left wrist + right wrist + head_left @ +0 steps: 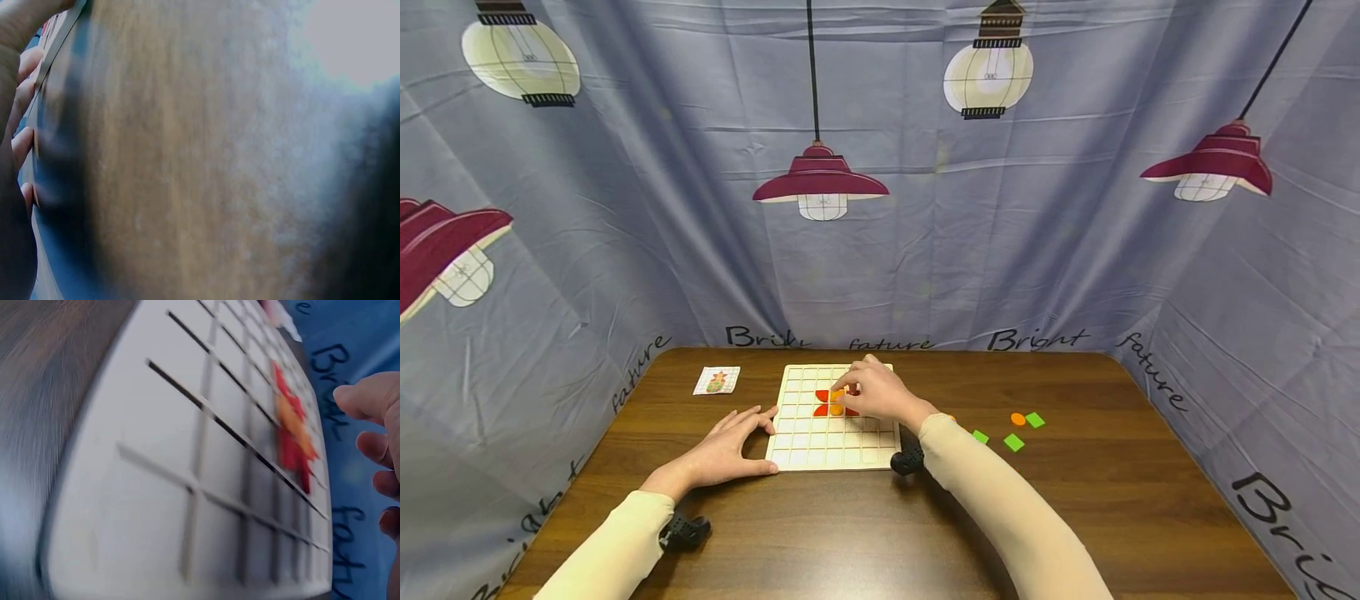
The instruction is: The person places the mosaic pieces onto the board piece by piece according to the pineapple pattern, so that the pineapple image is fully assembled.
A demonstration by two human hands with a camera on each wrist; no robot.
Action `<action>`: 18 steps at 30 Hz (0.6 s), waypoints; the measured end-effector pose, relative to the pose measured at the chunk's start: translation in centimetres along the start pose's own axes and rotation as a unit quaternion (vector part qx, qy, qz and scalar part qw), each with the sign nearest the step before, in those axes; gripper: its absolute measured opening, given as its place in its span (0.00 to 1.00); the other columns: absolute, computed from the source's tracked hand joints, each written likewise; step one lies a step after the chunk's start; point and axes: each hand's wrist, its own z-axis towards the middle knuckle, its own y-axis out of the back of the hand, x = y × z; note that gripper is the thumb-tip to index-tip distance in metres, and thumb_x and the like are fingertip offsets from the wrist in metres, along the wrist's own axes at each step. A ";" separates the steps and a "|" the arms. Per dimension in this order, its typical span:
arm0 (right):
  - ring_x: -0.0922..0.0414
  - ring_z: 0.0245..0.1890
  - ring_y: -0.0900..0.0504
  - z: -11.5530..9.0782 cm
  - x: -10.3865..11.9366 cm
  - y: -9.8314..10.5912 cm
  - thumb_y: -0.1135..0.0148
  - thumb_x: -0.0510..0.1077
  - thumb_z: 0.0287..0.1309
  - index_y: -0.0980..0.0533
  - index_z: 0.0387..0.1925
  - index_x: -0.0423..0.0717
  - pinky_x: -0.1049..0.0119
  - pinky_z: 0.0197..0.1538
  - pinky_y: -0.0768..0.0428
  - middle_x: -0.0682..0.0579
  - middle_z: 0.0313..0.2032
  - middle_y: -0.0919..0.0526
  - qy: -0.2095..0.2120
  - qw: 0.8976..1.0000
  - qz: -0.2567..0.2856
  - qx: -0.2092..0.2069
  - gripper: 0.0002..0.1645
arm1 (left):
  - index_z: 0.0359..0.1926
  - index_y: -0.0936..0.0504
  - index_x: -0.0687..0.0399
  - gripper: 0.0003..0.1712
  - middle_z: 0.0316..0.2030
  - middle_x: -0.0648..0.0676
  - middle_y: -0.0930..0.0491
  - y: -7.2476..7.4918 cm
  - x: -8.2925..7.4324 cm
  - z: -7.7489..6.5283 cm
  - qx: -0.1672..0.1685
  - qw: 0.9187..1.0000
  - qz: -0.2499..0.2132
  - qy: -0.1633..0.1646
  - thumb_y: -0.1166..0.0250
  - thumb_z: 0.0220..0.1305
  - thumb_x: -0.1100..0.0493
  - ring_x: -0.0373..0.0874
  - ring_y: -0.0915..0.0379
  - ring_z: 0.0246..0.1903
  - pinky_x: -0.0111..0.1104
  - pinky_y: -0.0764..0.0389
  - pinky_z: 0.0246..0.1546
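Note:
A pale board (835, 458) with a raised square grid lies on the table. Near its middle, red petal-shaped pieces (821, 410) surround orange pieces (837, 410) in the grid. My left hand (722, 454) rests at the board's left edge, thumb at the near corner and fingers spread along the side. Over the red and orange pieces is my right hand (880, 392), partly covering them in the head view. In the right wrist view its thumb and fingers (373, 445) stand apart, with nothing seen between them, and the pieces lie on the board.
A small white card (717, 381) printed with a red and green flower-like pattern lies left of the board. To the right, green square pieces (1013, 442) and an orange round piece (1018, 419) are scattered on the wooden table (820, 533). A curtain (880, 275) hangs behind.

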 end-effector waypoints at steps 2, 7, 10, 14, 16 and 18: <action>0.60 0.37 0.33 -0.9 -0.5 1.4 0.34 0.53 0.67 0.13 0.50 0.58 0.64 0.41 0.30 0.65 0.34 0.23 -0.009 1.000 0.009 -0.004 0.13 | 0.50 0.27 0.42 0.31 0.76 0.56 0.37 0.1 -0.1 0.0 0.001 1.000 -0.001 0.001 0.27 0.56 0.32 0.64 0.48 0.75 0.62 0.56 0.73; 0.59 0.38 0.33 -3.9 -2.1 4.8 0.37 0.54 0.70 0.14 0.52 0.57 0.60 0.40 0.29 0.66 0.38 0.22 -0.024 0.999 0.033 -0.024 0.15 | 0.49 0.27 0.42 0.30 0.75 0.56 0.37 0.2 -0.3 0.0 0.000 1.000 0.007 0.000 0.27 0.56 0.32 0.64 0.47 0.75 0.62 0.54 0.73; 0.58 0.39 0.32 -6.0 -3.1 6.4 0.36 0.55 0.70 0.14 0.51 0.59 0.58 0.40 0.29 0.66 0.39 0.21 -0.033 0.998 0.040 -0.038 0.14 | 0.49 0.26 0.41 0.30 0.75 0.56 0.36 0.1 -0.3 0.0 -0.004 1.000 0.015 -0.005 0.27 0.56 0.32 0.64 0.46 0.74 0.62 0.53 0.72; 0.58 0.41 0.32 -8.8 -4.6 8.0 0.35 0.55 0.69 0.15 0.50 0.63 0.58 0.40 0.29 0.66 0.40 0.21 -0.056 0.996 0.042 -0.053 0.12 | 0.48 0.26 0.41 0.30 0.75 0.56 0.36 0.1 -0.2 -0.1 -0.009 1.000 0.014 -0.009 0.27 0.56 0.32 0.65 0.45 0.74 0.63 0.53 0.72; 0.58 0.41 0.31 -10.0 -5.3 8.6 0.34 0.56 0.68 0.15 0.50 0.64 0.59 0.40 0.28 0.67 0.40 0.21 -0.073 0.995 0.042 -0.060 0.12 | 0.48 0.27 0.41 0.30 0.74 0.55 0.35 0.1 -0.2 -0.1 -0.009 1.000 0.015 -0.010 0.27 0.56 0.31 0.65 0.45 0.74 0.63 0.52 0.72; 0.59 0.40 0.31 -11.2 -6.1 9.2 0.34 0.56 0.68 0.14 0.50 0.65 0.60 0.40 0.28 0.67 0.39 0.21 -0.085 0.993 0.038 -0.071 0.12 | 0.48 0.27 0.41 0.30 0.74 0.55 0.35 0.0 -0.1 -0.1 -0.009 1.000 0.017 -0.010 0.27 0.56 0.31 0.65 0.45 0.74 0.63 0.52 0.72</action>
